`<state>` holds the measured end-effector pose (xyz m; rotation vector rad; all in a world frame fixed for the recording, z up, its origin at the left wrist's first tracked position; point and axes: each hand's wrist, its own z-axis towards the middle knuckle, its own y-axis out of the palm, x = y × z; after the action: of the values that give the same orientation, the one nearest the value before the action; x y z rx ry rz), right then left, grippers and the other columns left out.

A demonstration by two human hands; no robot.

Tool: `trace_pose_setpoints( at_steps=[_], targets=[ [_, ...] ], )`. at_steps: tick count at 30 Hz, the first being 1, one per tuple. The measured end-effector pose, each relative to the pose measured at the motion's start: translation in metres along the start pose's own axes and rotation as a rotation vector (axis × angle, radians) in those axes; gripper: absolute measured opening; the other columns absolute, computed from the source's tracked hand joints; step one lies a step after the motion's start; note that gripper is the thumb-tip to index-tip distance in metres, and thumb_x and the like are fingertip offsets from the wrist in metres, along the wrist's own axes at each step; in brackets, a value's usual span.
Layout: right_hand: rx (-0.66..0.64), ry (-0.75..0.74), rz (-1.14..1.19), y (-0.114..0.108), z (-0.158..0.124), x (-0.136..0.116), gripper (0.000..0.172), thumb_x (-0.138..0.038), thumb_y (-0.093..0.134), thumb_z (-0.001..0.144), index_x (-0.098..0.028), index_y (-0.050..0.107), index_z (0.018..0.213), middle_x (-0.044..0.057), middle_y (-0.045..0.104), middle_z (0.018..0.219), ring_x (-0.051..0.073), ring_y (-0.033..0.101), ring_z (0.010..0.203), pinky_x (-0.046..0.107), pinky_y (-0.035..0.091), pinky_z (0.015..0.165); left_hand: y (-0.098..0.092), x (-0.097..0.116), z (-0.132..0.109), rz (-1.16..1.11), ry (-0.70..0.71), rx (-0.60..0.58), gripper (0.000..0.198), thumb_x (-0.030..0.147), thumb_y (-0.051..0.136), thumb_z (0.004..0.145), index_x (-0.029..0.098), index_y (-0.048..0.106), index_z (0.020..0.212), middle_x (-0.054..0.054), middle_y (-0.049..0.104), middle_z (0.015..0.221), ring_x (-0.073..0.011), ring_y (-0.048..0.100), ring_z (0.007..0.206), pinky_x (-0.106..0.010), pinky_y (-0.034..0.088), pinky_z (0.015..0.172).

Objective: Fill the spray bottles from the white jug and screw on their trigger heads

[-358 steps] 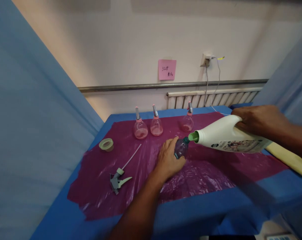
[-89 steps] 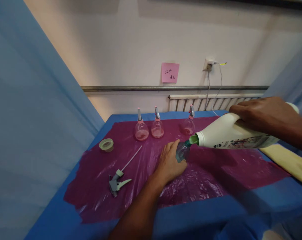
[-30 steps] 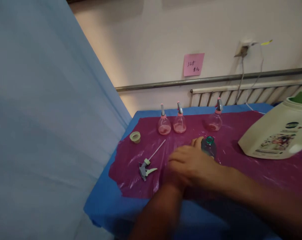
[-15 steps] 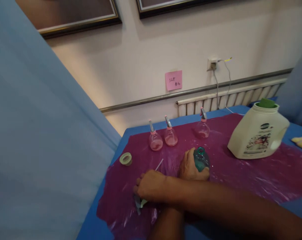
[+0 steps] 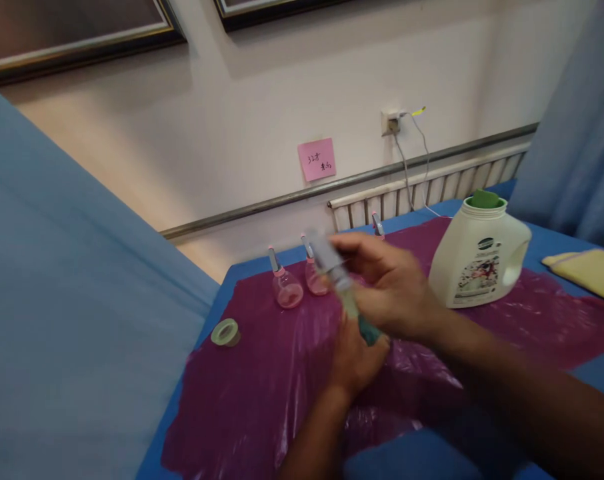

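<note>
My right hand (image 5: 389,287) is closed on the grey spray trigger head (image 5: 327,257), which is blurred by motion and held over the middle of the magenta plastic sheet (image 5: 262,387). Its tube runs down to the small teal bottle (image 5: 369,331), of which only a sliver shows. My left hand (image 5: 355,360) is wrapped round that bottle from below and hides most of it. The white detergent jug (image 5: 477,257) stands upright at the right with its green neck uncapped, and neither hand touches it.
Three small pink-tinted spray bottles (image 5: 287,287) stand along the back of the sheet, one partly behind my right hand. A green cap (image 5: 225,331) lies at the left. A yellow cloth (image 5: 589,267) lies at the far right. Blue curtains hang on both sides.
My right hand has lifted the trigger head off the sheet and brought it over the teal bottle. The view has swung left and the jug stands upright.
</note>
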<state>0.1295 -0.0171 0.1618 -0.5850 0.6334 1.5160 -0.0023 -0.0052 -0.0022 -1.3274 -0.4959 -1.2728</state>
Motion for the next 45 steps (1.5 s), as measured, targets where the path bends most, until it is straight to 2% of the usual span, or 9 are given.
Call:
trace_pose_setpoints(
  at_steps=[3, 6, 16, 22, 28, 31, 37, 41, 45],
  targets=[
    [0.113, 0.125, 0.053, -0.035, 0.001, -0.013, 0.045, -0.039, 0.092, 0.092, -0.027, 0.078, 0.133, 0.004, 0.082, 0.114, 0.020, 0.079, 0.101, 0.036, 0.069, 0.091, 0.002, -0.001, 0.004, 0.036, -0.006, 0.023, 0.083, 0.023, 0.082, 0.085, 0.028, 0.052, 0.162, -0.012, 0.062, 0.159, -0.0347, 0.059, 0.150, -0.056, 0.048, 0.129],
    [0.167, 0.164, 0.048, -0.051, -0.002, -0.015, 0.044, -0.043, 0.097, 0.087, -0.027, 0.080, 0.124, 0.004, 0.082, 0.108, 0.019, 0.078, 0.096, 0.034, 0.068, 0.085, 0.002, -0.001, 0.004, 0.067, -0.021, 0.016, 0.083, 0.023, 0.083, 0.084, 0.027, 0.052, 0.161, -0.013, 0.058, 0.163, -0.0357, 0.056, 0.154, -0.058, 0.042, 0.133],
    [0.250, 0.276, -0.037, -0.059, -0.023, 0.030, 0.042, -0.055, 0.095, 0.086, -0.024, 0.081, 0.111, 0.004, 0.081, 0.094, 0.019, 0.075, 0.081, 0.034, 0.066, 0.079, 0.001, 0.002, 0.004, 0.073, -0.067, 0.001, 0.083, 0.017, 0.082, 0.083, 0.027, 0.053, 0.160, -0.012, 0.063, 0.156, -0.0337, 0.061, 0.147, -0.054, 0.046, 0.130],
    [0.279, 0.238, -0.120, -0.071, -0.025, 0.030, 0.045, -0.052, 0.098, 0.083, -0.026, 0.082, 0.116, 0.006, 0.083, 0.104, 0.023, 0.079, 0.090, 0.036, 0.069, 0.080, 0.002, 0.003, 0.004, 0.092, -0.091, 0.010, 0.084, 0.020, 0.084, 0.083, 0.023, 0.052, 0.161, -0.014, 0.059, 0.161, -0.0344, 0.057, 0.153, -0.055, 0.041, 0.135],
    [0.322, 0.190, -0.143, -0.074, -0.029, 0.020, 0.043, -0.049, 0.098, 0.085, -0.028, 0.083, 0.119, 0.007, 0.084, 0.106, 0.027, 0.081, 0.100, 0.039, 0.071, 0.086, 0.001, 0.004, 0.003, 0.064, -0.059, -0.014, 0.084, 0.016, 0.081, 0.084, 0.029, 0.052, 0.161, -0.010, 0.060, 0.160, -0.0331, 0.058, 0.151, -0.055, 0.044, 0.132],
    [0.237, 0.179, -0.162, -0.078, -0.035, 0.023, 0.041, -0.040, 0.097, 0.086, -0.029, 0.083, 0.123, 0.006, 0.084, 0.107, 0.024, 0.080, 0.095, 0.037, 0.070, 0.086, 0.001, 0.003, 0.002, 0.055, -0.080, -0.014, 0.086, 0.017, 0.082, 0.084, 0.029, 0.050, 0.163, -0.012, 0.057, 0.164, -0.0353, 0.055, 0.154, -0.058, 0.043, 0.133],
    [-0.119, 0.268, -0.255, -0.087, -0.054, 0.060, 0.032, -0.028, 0.084, 0.093, -0.026, 0.082, 0.125, 0.004, 0.084, 0.114, 0.022, 0.078, 0.102, 0.038, 0.065, 0.099, 0.005, 0.001, 0.002, 0.015, -0.025, 0.003, 0.088, 0.011, 0.079, 0.082, 0.030, 0.050, 0.163, -0.011, 0.062, 0.156, -0.0340, 0.060, 0.149, -0.057, 0.048, 0.130],
    [-0.164, 0.353, -0.216, -0.088, -0.072, 0.085, 0.030, -0.035, 0.083, 0.096, -0.024, 0.083, 0.124, 0.006, 0.085, 0.114, 0.024, 0.079, 0.101, 0.039, 0.065, 0.099, 0.006, 0.003, 0.004, 0.032, -0.019, -0.007, 0.085, 0.013, 0.080, 0.082, 0.031, 0.053, 0.161, -0.011, 0.063, 0.155, -0.0341, 0.061, 0.146, -0.056, 0.050, 0.128],
    [-0.159, 0.407, -0.161, -0.088, -0.084, 0.094, 0.036, -0.042, 0.083, 0.098, -0.024, 0.083, 0.130, 0.006, 0.085, 0.111, 0.024, 0.078, 0.101, 0.038, 0.065, 0.097, 0.006, 0.006, 0.004, 0.029, -0.012, -0.007, 0.080, 0.015, 0.081, 0.083, 0.031, 0.057, 0.158, -0.011, 0.063, 0.155, -0.0350, 0.061, 0.146, -0.056, 0.050, 0.128]
  ],
)
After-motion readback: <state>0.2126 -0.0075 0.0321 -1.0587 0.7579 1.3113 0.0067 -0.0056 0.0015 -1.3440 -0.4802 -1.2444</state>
